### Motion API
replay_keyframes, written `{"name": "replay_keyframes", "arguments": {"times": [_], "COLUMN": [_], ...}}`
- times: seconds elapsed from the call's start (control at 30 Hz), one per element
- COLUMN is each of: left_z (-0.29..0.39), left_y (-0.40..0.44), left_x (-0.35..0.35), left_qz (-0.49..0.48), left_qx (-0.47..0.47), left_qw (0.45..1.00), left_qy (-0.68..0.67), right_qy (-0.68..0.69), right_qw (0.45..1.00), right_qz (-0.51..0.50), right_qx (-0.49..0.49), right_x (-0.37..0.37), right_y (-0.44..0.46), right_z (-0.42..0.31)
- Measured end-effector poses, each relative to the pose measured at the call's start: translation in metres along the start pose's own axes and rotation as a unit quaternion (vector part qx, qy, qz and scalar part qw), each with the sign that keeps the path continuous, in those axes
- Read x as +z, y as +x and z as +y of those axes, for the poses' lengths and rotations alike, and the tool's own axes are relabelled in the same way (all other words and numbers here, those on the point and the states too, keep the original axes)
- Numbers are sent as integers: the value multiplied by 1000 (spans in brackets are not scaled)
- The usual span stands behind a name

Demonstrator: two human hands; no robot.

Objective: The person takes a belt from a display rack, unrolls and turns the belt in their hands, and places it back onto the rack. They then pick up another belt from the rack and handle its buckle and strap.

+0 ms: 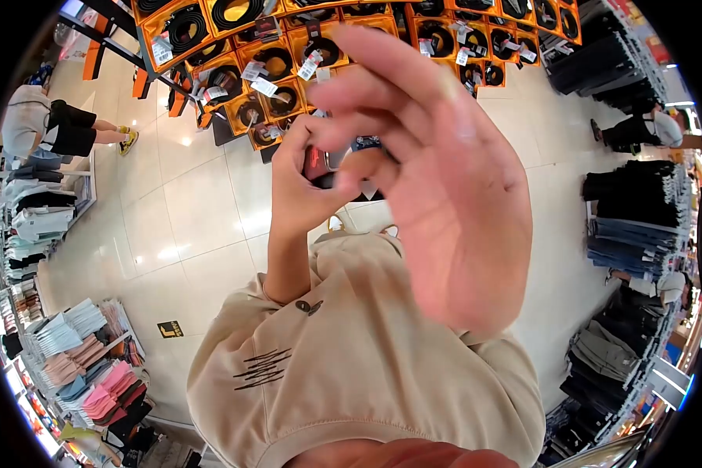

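Observation:
My right hand [460, 210] is raised large and close to the camera, slightly blurred. Its fingers are bent but apart, and nothing shows in them. Lower and to the left, my left hand [295, 191] curls round a small dark item with a red patch and a shiny edge [317, 162]. My right fingers overlap part of that item in the view, so its kind is unclear. Just beyond both hands stands a display of coiled belts [277, 97] in orange compartments, several with white tags.
Folded clothes [109, 386] lie on shelves at left, with hanging garments [43, 210] farther up. Dark trousers [628, 191] hang along the right side. One person [70, 129] stands at upper left, another [639, 131] at upper right. Pale tiled floor [195, 195] lies between.

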State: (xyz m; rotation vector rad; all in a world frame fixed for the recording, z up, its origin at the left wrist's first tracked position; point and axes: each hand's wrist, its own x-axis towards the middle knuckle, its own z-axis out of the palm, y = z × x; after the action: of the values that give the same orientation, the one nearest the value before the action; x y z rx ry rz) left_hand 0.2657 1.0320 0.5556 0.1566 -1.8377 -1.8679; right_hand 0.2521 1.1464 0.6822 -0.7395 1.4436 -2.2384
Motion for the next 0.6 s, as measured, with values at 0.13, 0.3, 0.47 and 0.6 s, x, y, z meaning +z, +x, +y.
{"name": "replay_keyframes", "arguments": {"times": [0.13,0.3,0.47,0.6], "left_z": [-11,-17,-15,-17], "left_y": [10,20,26,28], "left_x": [-28,-32,-17,9], "left_qz": [-100,-125,-157,-183], "left_qx": [-46,-66,-50,-42], "left_qw": [993,988,982,978], "left_qy": [-37,-65,-96,-92], "right_qy": [-69,-129,-83,-112], "right_qw": [987,957,938,929], "right_qz": [115,241,327,345], "right_qx": [-84,-96,-78,-72], "right_x": [-16,-53,-77,-111], "right_y": [-10,-23,-35,-41], "right_z": [24,55,72,78]}}
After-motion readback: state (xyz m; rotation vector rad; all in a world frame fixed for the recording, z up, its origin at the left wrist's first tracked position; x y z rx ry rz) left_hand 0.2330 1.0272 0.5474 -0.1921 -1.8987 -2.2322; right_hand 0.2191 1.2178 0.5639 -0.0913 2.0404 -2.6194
